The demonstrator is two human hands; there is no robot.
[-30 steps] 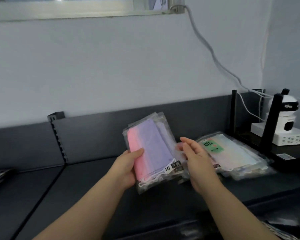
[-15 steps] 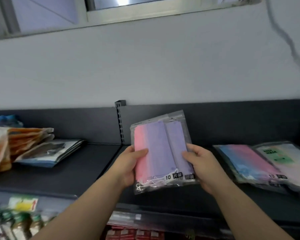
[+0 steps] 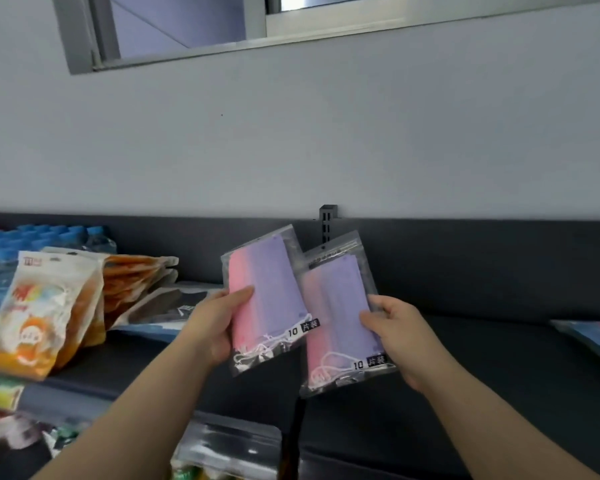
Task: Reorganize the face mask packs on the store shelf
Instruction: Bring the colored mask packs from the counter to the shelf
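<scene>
the stacked packs have been fanned apart since earlier: left hand (image 3: pixel 212 327) grips one pink-purple pack (image 3: pixel 265 299), right hand (image 3: pixel 399 336) pinches the second pack (image 3: pixel 340 317), both held above the shelf (image 3: pixel 465 375) front edge. neither is placed yet, so sorting looks midway.

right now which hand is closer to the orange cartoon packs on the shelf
Left. The left hand holds a pink-purple pack to the right of the orange cartoon packs; the right hand holds another farther right.
</scene>
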